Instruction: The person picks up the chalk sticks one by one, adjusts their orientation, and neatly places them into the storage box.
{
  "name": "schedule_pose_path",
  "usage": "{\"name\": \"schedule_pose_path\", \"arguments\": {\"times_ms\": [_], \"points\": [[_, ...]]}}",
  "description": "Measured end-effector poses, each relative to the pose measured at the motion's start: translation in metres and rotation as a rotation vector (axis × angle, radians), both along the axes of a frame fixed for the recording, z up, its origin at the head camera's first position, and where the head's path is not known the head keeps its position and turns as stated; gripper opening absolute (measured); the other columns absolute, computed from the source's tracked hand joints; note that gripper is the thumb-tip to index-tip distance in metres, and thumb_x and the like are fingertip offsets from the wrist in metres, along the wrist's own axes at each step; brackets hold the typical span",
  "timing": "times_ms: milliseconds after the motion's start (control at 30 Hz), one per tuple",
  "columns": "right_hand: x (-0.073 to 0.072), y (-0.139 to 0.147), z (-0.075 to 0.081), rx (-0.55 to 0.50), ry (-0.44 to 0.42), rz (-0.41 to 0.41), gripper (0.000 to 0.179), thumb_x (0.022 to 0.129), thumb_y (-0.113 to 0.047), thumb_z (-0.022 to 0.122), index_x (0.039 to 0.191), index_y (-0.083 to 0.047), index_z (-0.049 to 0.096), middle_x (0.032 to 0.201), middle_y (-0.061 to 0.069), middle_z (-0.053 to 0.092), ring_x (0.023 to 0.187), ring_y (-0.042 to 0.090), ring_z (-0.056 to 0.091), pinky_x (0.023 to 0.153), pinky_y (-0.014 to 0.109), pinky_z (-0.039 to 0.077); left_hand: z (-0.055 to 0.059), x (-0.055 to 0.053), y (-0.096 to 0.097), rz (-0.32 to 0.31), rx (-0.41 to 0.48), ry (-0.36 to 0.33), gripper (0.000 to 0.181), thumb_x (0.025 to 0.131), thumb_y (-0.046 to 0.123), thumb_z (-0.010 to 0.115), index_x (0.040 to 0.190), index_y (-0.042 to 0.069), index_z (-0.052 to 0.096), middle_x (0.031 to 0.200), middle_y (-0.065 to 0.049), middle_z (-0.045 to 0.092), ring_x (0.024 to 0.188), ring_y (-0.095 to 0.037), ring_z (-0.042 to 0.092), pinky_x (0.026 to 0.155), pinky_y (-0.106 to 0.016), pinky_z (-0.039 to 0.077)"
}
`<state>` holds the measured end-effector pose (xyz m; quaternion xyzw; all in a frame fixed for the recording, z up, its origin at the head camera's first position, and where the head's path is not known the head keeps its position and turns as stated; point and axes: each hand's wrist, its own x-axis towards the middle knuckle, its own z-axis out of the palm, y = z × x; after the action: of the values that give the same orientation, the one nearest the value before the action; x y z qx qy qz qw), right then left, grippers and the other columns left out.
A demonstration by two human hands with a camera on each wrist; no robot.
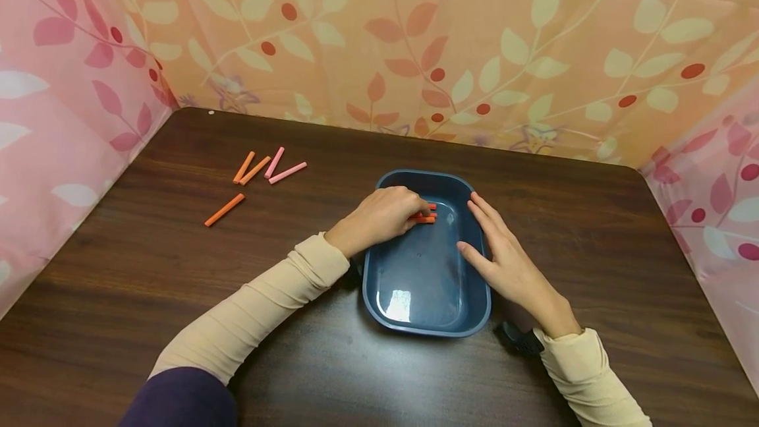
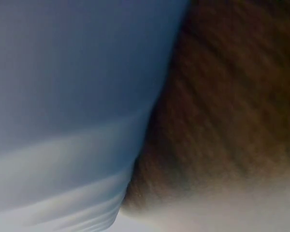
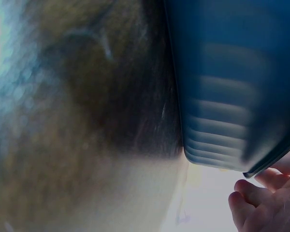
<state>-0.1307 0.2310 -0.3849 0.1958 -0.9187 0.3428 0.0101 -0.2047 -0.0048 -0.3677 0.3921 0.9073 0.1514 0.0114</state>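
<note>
My left hand (image 1: 387, 214) reaches over the left rim of a dark blue plastic tub (image 1: 420, 275). Its curled fingers are on red-orange chalk sticks (image 1: 424, 219) near the tub's far end; the hand covers part of them, and the fingertips are partly hidden. Against the tub's right wall lies my right hand (image 1: 506, 262), fingers fairly straight along the rim and thumb over the inside. In the right wrist view, fingers (image 3: 253, 195) show beside the tub's outer wall (image 3: 222, 121). The left wrist view has the tub's ribbed side (image 2: 72, 121), blurred, without the fingers.
On the dark wooden table (image 1: 148, 269), left of the tub, lie a lone orange chalk stick (image 1: 224, 209), a pair of orange chalk sticks (image 1: 255, 170) and a pair of pink chalk sticks (image 1: 288, 172). A leaf-patterned curtain (image 1: 403, 45) hangs behind the table.
</note>
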Motion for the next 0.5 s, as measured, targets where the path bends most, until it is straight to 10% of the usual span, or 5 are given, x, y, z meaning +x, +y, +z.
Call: {"name": "schedule_pose_path", "arguments": {"times_ms": [500], "points": [[0.0007, -0.0009, 0.0016, 0.005, -0.015, 0.002, 0.073, 0.097, -0.022, 0.063, 0.156, -0.003, 0.025, 0.167, 0.009, 0.015, 0.151, 0.036, 0.022, 0.113, 0.065, 0.026, 0.0004, 0.0008, -0.003, 0.008, 0.061, -0.013, 0.028, 0.093, 0.018, 0.069, 0.12, 0.016, 0.073, 0.113, -0.001, 0.073, 0.103, -0.019, 0.065, 0.09, -0.034, 0.054]]}}
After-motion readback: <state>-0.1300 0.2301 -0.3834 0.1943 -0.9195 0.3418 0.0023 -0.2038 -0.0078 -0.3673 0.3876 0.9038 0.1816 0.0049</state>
